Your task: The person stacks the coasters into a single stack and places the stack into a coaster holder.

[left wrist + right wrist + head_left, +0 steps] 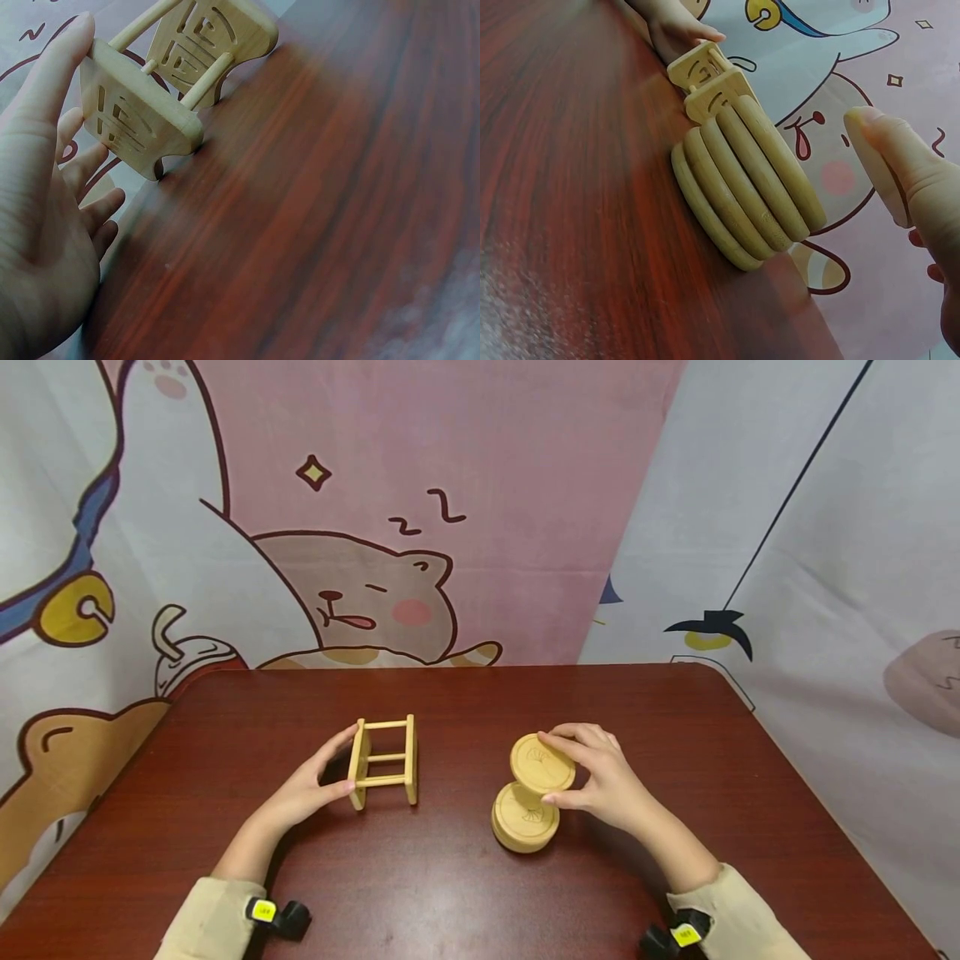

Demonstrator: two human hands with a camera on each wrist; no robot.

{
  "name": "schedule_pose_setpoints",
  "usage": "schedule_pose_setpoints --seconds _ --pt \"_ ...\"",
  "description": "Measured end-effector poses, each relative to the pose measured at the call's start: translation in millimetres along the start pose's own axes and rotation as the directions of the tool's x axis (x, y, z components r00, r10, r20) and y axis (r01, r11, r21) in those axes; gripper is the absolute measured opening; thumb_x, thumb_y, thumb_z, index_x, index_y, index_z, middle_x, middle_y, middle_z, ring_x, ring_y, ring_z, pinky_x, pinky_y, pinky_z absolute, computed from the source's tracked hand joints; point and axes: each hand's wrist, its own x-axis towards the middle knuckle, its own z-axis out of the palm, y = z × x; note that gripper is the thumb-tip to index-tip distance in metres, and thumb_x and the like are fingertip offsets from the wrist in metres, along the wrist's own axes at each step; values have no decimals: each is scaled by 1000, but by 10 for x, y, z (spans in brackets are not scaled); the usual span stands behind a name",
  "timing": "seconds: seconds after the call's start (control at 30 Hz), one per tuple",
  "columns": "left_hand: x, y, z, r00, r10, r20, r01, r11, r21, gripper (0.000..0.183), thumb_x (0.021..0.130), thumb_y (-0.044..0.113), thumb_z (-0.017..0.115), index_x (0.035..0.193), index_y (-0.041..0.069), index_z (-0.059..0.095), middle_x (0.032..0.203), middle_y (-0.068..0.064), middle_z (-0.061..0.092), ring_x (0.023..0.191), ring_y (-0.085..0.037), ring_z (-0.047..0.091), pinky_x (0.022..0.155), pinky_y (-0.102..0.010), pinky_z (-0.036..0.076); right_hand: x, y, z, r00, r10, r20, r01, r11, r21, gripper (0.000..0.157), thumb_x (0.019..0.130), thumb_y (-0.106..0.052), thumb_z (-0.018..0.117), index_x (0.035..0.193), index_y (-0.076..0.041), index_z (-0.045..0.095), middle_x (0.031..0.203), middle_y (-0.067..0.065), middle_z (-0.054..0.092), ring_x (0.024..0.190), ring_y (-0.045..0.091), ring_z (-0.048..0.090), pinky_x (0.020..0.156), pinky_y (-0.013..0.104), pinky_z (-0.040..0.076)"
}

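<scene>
My left hand (306, 789) grips the left side panel of a small wooden coaster rack (411, 762), thumb and fingers at opposite ends of it. The rack stands on the table, with slotted side panels (135, 124) joined by round rods. My right hand (606, 777) pinches one round wooden coaster (534, 762) at its edge, between thumb and fingers. That coaster, engraved with a leaf shape, is held above a stack of several like coasters (519, 820). In the right wrist view a gap shows between the held coaster (877, 169) and the stack (739, 191).
Everything stands on a dark red-brown wooden table (420, 893). Behind it hangs a cloth with cartoon animals (390, 593). A black strap device with a yellow label (279, 914) sits on the left wrist, and another (678, 933) on the right.
</scene>
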Motion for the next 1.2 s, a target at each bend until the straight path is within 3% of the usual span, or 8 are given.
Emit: schedule_pose_setpoints --seconds 0.6,1.2 --pt "-3 9 7 1000 0 -3 0 1000 2 79 86 11 68 152 20 26 151 -14 31 135 -38 27 101 -66 17 -90 -79 71 999 -47 11 47 999 8 75 66 -46 83 127 -9 62 119 -1 56 107 22 48 88 50 29" --pt "-4 -7 2 1000 15 -4 -15 1000 -4 80 85 9 68 152 19 26 151 -15 32 134 -38 28 101 -65 17 -188 -129 175 997 -15 81 12 999 30 78 66 -52 82 130 -13 61 121 -5 55 113 17 46 93 47 29"
